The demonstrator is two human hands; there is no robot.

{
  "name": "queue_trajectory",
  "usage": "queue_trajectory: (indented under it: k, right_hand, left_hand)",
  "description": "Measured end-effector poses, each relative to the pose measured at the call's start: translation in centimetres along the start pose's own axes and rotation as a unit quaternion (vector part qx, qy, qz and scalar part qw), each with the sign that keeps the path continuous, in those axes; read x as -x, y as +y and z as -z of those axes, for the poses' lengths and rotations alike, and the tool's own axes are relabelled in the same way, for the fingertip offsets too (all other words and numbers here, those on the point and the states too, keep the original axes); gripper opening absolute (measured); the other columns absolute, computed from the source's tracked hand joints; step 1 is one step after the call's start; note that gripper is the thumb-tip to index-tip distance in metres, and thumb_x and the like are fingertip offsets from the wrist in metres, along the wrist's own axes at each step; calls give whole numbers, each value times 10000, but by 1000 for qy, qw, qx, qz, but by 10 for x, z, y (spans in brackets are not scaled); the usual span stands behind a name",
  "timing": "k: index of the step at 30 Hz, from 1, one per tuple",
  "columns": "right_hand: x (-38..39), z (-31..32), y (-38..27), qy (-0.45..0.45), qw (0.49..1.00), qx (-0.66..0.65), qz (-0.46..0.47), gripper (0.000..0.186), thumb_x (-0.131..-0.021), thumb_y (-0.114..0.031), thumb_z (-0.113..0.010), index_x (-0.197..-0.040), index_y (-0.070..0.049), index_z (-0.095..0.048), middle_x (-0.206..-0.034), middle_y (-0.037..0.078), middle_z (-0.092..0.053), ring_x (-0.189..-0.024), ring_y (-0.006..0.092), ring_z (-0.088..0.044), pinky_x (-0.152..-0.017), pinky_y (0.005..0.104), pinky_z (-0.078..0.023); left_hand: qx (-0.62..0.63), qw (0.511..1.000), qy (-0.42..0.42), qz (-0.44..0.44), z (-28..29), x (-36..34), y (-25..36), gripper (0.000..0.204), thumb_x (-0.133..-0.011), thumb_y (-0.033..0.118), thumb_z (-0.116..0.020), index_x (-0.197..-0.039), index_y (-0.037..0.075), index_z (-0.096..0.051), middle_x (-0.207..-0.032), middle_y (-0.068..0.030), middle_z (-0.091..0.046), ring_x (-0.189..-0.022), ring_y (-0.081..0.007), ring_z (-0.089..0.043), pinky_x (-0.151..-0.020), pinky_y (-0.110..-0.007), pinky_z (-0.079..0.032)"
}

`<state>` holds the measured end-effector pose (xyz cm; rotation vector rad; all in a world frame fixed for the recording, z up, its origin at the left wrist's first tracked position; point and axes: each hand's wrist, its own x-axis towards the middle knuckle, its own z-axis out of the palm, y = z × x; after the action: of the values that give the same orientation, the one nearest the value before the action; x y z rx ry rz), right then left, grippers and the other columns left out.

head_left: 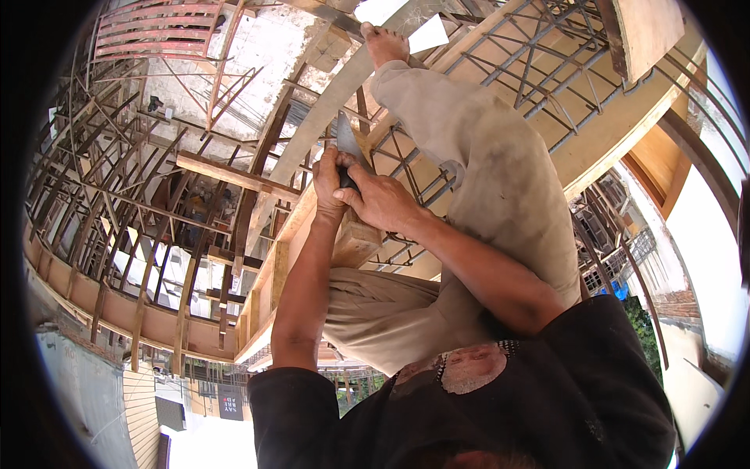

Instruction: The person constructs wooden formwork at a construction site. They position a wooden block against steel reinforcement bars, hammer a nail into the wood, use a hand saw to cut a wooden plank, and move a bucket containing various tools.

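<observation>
In front of my bent knee, both hands come together around what looks like a handsaw. Its grey, tapering blade points away from me, and a bit of black handle shows between the hands. My right hand is closed on this handle. Pressed against it, my left hand has its fingers wrapped at the handle too; part of its grip is hidden. A thick wooden block lies just under my right wrist, by the edge of a long timber form.
My bare foot rests ahead on the formwork. Steel rebar cages run inside the plywood form at the right. A drop with many timber props opens at the left. A wooden beam juts out there. A plywood panel stands far right.
</observation>
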<state>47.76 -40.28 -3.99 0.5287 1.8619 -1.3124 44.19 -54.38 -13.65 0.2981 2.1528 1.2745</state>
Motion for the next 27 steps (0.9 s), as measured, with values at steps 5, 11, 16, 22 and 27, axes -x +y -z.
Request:
queue_trajectory:
  k: [5, 11, 16, 22, 27]
  right_hand:
    - [1, -8, -2, -40, 999, -10, 35, 535, -1020, -461, -465, -1246, 23, -442, -971, 298, -655, -917, 473, -648, -791, 538, -514]
    - [29, -4, -4, 24, 998, -11, 50, 522, -1008, -465, -487, -1169, 31, -467, -941, 294, -647, -888, 477, -644, -763, 548, -501]
    - [-7, -3, -1, -18, 1000, -5, 16, 541, -1018, -491, -454, -1195, 20, -462, -1000, 326, -642, -944, 473, -651, -802, 537, -516]
    - [11, -1, -3, -2, 1000, -16, 26, 493, -1015, -446, -491, -1181, 16, -442, -889, 284, -656, -861, 473, -658, -752, 539, -511]
    - [30, -12, -10, 89, 992, -4, 85, 484, -997, -430, -532, -1148, 24, -457, -861, 275, -655, -848, 470, -651, -742, 520, -515]
  left_hand:
    - [121, 988, 35, 84, 10, 29, -19, 302, -896, 151, -670, -1073, -14, -489, -799, -118, -696, -707, -218, -685, -635, -314, -555]
    - [397, 887, -14, 233, 4, 24, -2, 300, -894, 128, -662, -1095, -19, -494, -809, -128, -690, -718, -235, -679, -640, -328, -553]
    - [15, 1000, -17, 16, 10, 17, -5, 228, -924, 138, -617, -1041, -23, -505, -809, -139, -683, -698, -227, -666, -645, -324, -550]
    - [35, 999, -24, 7, 5, 17, -6, 187, -962, 146, -562, -1017, -22, -504, -808, -146, -680, -694, -208, -653, -651, -334, -547]
    - [457, 836, -5, 305, 10, 26, 8, 186, -951, 144, -577, -1019, -7, -494, -804, -127, -691, -712, -230, -673, -636, -325, -554]
